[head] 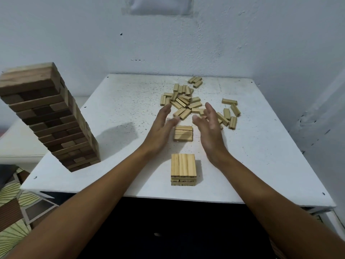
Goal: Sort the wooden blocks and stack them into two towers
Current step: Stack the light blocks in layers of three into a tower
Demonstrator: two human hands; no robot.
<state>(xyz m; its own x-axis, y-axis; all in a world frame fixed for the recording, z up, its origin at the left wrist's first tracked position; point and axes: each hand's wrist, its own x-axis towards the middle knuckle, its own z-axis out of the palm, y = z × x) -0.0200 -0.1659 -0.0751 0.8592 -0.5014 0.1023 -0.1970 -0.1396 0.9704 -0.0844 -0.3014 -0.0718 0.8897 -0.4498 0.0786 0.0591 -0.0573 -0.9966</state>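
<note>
Two empty hands, left hand (162,128) and right hand (210,128), fingers straight, should gently square the small stack (183,133) at twelve o'clock.

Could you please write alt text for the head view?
Two open hands, left hand and right hand, hover beside a low block stack on a white table. Loose pale blocks lie beyond; a tall tower stands left.

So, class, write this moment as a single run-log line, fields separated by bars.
left hand open | right hand open | both flank small pale wooden block stack | loose pale wooden blocks unsorted
</note>
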